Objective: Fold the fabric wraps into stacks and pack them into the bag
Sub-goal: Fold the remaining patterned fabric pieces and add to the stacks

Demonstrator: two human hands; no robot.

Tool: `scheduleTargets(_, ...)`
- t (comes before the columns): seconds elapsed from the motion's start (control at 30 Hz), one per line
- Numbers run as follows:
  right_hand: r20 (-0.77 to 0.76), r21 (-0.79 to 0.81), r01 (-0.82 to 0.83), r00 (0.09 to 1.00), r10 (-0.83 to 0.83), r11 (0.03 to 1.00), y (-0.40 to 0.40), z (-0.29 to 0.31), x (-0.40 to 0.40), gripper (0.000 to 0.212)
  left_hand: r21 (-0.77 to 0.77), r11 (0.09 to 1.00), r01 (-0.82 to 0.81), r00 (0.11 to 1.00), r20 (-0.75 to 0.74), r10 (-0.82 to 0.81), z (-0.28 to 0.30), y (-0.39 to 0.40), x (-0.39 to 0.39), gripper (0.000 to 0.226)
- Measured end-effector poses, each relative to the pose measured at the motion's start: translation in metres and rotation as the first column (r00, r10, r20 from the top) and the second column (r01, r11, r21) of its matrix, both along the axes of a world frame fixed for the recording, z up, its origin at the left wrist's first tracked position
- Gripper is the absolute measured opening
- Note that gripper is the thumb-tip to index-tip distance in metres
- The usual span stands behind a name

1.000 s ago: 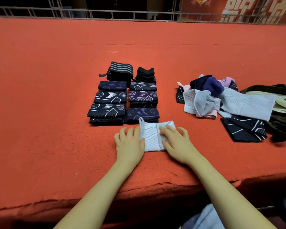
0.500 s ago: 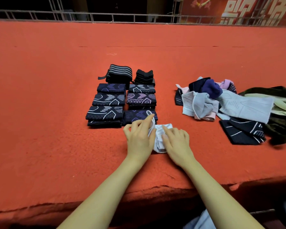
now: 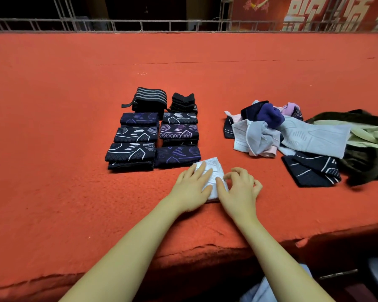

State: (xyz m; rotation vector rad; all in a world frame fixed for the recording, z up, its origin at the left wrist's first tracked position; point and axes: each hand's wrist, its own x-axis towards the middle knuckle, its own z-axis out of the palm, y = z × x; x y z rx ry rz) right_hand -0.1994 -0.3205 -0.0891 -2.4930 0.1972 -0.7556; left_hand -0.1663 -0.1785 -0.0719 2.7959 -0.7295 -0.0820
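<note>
A white patterned fabric wrap (image 3: pixel 212 168) lies folded into a narrow packet on the red felt table (image 3: pixel 74 171), just in front of the dark stacks. My left hand (image 3: pixel 191 188) lies flat on its left half, fingers spread. My right hand (image 3: pixel 238 190) presses its right edge with curled fingers. Two rows of folded dark wraps (image 3: pixel 153 136) with white and purple patterns stand behind. An unfolded pile of grey, purple and black wraps (image 3: pixel 288 136) lies to the right, against an olive-green bag (image 3: pixel 367 153) at the right edge.
The table's front edge (image 3: pixel 205 249) runs just below my wrists, its felt torn in places. A metal railing (image 3: pixel 140 25) lines the far side, with a red banner behind it at the upper right.
The white wrap went from spread flat to folded over in half; my left hand swept its left side across to the right and now rests on top. The view shifted slightly.
</note>
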Motion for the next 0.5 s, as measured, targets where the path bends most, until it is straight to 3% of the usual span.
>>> scheduleTargets(0.1, -0.063, -0.027, 0.024, 0.998, -0.026, 0.999, -0.002, -0.002, 0.002, 0.022, 0.128, 0.99, 0.063, 0.998, -0.032, -0.06, 0.005, 0.004, 0.006, 0.055)
scheduleTargets(0.23, -0.148, -0.123, 0.084, 0.984, -0.102, 0.989, 0.002, -0.007, 0.003, 0.054, 0.189, 0.975, 0.116, 0.993, -0.059, -0.107, 0.01, 0.007, 0.013, 0.053)
scheduleTargets(0.3, -0.122, -0.14, 0.073, 0.988, -0.09, 0.987, 0.002, -0.009, 0.004, 0.055, 0.192, 0.975, 0.117, 0.992, -0.064, -0.106, 0.011, 0.007, 0.013, 0.053)
scheduleTargets(0.43, -0.144, -0.084, -0.001, 0.99, -0.011, 0.996, -0.004, -0.008, 0.006, 0.028, 0.134, 0.988, 0.077, 0.996, -0.058, -0.07, 0.01, 0.005, 0.008, 0.05)
scheduleTargets(0.5, -0.122, -0.037, -0.052, 0.991, 0.047, 0.998, -0.002, -0.006, 0.006, 0.036, 0.066, 0.996, 0.061, 0.998, 0.0, -0.061, 0.011, 0.005, 0.006, 0.052)
